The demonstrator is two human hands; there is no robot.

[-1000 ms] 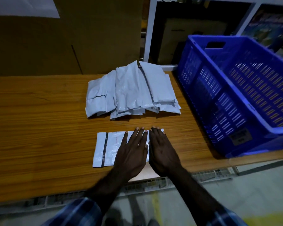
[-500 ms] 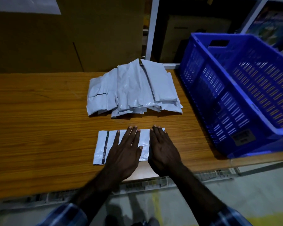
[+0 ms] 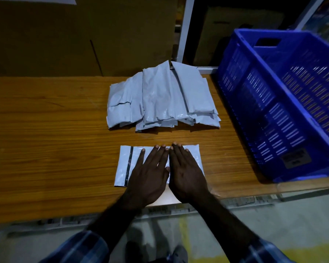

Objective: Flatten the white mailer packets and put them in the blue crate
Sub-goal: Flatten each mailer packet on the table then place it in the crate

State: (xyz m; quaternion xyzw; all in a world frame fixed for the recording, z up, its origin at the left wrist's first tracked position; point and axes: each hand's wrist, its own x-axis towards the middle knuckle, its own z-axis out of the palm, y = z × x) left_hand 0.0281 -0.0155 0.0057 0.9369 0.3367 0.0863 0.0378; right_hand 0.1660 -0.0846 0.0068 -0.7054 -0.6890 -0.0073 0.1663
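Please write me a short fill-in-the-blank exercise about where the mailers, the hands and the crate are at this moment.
1. Both the left hand and the right hand press flat on a single ____ mailer.
2. The pile of mailers lies ____ the pressed mailer, farther from the person.
3. The blue crate stands at the table's ____ end.
4. The mailer's dark strip is near its ____ edge.

Missing words: white; beyond; right; left

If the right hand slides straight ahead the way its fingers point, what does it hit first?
Probably the pile of unflattened mailers: the right hand points away across bare table toward its near edge, not the blue crate.
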